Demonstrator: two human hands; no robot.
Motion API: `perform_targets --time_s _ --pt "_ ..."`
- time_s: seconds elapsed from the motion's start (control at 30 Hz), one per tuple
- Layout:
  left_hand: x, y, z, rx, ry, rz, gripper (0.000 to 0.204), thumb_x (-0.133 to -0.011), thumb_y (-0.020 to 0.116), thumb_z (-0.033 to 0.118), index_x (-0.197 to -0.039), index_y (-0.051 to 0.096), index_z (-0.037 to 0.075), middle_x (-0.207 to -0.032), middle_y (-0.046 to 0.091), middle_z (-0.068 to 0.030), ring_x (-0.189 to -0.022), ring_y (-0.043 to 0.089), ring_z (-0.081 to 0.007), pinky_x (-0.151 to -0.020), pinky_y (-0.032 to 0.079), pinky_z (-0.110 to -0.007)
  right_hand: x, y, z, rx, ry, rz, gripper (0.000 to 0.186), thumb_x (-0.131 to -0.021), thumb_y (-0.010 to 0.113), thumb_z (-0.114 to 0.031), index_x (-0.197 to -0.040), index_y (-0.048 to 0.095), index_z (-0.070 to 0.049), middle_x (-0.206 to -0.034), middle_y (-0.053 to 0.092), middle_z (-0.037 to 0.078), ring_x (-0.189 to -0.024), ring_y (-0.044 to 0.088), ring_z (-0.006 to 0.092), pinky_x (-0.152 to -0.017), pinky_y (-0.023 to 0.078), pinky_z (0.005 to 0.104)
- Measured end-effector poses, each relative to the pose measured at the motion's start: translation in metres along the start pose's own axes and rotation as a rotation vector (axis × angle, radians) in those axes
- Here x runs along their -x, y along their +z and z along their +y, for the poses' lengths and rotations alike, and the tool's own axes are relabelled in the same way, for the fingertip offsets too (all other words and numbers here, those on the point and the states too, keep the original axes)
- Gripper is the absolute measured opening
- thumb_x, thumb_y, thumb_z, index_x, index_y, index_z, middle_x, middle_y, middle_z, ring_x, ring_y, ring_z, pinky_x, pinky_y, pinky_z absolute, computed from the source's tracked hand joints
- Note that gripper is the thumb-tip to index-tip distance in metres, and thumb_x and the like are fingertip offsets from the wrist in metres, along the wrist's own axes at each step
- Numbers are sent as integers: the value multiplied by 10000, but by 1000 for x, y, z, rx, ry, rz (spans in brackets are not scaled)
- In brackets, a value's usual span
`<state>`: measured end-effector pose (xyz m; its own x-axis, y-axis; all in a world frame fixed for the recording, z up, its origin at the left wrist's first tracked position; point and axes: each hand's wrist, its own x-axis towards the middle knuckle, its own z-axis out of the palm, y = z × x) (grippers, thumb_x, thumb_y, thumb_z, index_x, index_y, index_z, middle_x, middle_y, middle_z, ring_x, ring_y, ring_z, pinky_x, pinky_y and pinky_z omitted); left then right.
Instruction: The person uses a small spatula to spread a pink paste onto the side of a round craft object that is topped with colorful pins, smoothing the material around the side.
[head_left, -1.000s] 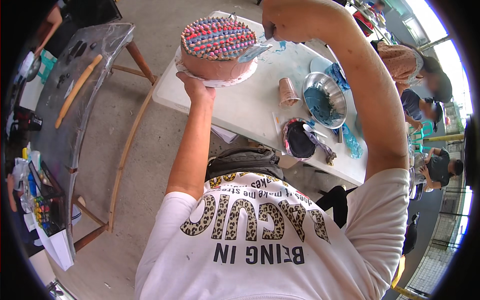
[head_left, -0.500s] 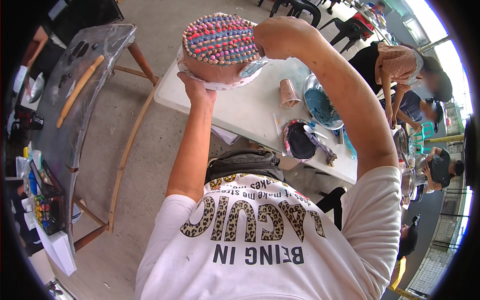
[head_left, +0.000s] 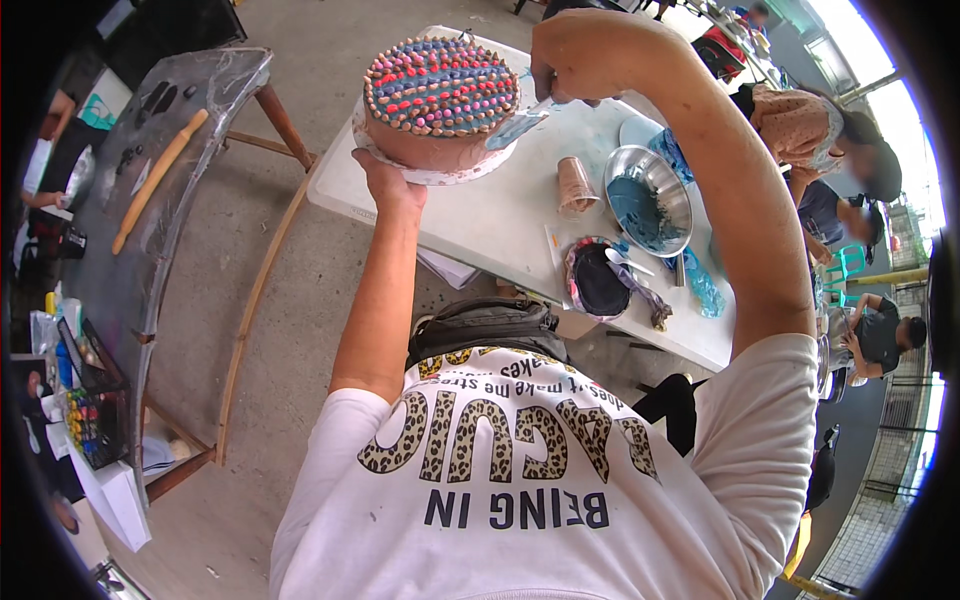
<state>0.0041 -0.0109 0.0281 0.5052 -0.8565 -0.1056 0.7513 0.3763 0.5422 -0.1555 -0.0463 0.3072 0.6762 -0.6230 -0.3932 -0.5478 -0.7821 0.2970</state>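
A round cake [head_left: 425, 145] has smooth brown sides and a blue top covered in rows of pink, red, blue and brown piped dots. It rests on a white cake board [head_left: 470, 172] above the table's far end. My left hand [head_left: 388, 183] grips the board's near-left edge from below, thumb showing and the other fingers hidden. Pinched in my right hand [head_left: 585, 65] is a palette knife [head_left: 517, 130], its blade smeared with blue frosting. The blade lies against the cake's right side, near the top edge.
On the white table [head_left: 500, 235] stand a clear cup of brown frosting [head_left: 573, 185], a metal bowl of blue frosting [head_left: 650, 210] and a black round dish [head_left: 597, 278] with a white spoon [head_left: 630, 262]. Leftward, another table [head_left: 95, 270] holds a rolling pin [head_left: 160, 180]. People work at the right.
My right hand has moved right, and the palette knife's blade has shifted slightly outward along the cake's side. My right arm has swung right, uncovering more of the metal bowl.
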Motion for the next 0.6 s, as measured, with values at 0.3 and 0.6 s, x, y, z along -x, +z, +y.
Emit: perform_targets --time_s 0.3,0.6 --pt "-1 -64 5 20 49 72 675 -987 84 579 -1508 206 167 -1560 207 -95 -1427 230 -322 -1159 251 -488 29 39 19 -230 39 141 224 -744 651 -110 -943 751 -83 -751 691 102 -653 674 218 -627 517 345" --pt "17 -120 2 -54 80 229 664 -988 77 557 -1491 260 164 -1533 272 -87 -1405 283 -311 -1136 296 -495 23 104 11 -228 107 159 220 -746 674 -131 -947 761 -145 -840 703 125 -846 665 294 -751 513 387"
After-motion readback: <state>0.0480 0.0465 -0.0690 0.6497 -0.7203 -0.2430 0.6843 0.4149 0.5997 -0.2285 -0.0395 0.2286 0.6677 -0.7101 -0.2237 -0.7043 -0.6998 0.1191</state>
